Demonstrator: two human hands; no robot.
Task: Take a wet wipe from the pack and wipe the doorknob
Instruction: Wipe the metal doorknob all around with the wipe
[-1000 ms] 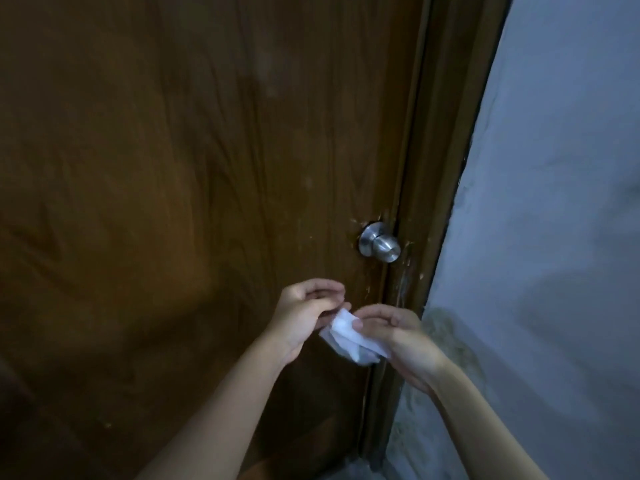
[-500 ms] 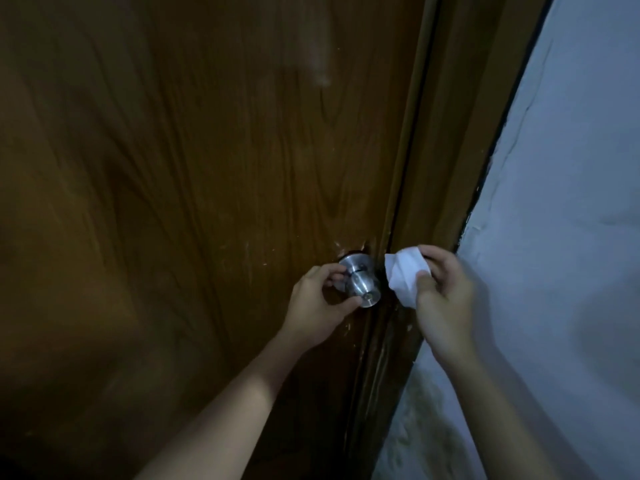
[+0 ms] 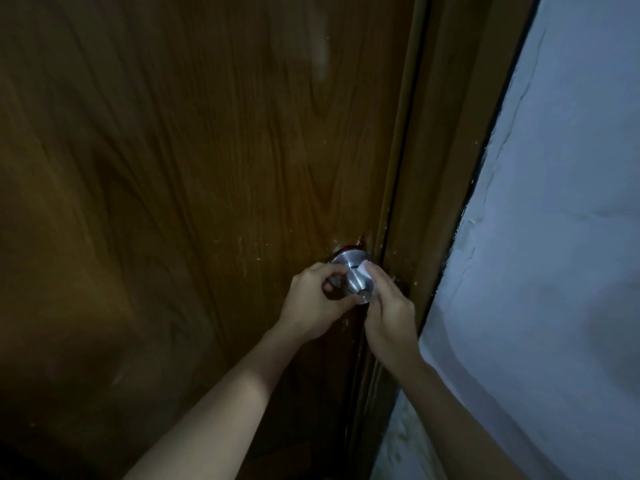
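Observation:
A round silver doorknob [image 3: 356,284] sticks out of the brown wooden door [image 3: 207,168] near its right edge. My left hand [image 3: 317,303] grips the knob from the left, fingers curled round its neck and thumb under its face. My right hand [image 3: 389,308] presses a white wet wipe [image 3: 364,269] against the knob's right side; only a small corner of the wipe shows above my fingers. The pack of wipes is out of sight.
The brown door frame [image 3: 446,168] runs along the right of the door. Beyond it stands a pale blue-white wall [image 3: 561,271] with cracked, peeling paint. The scene is dim.
Both hands rose from below the knob. My left hand let go of the wipe and took hold of the knob. My right hand then brought the wipe from the frame onto the knob.

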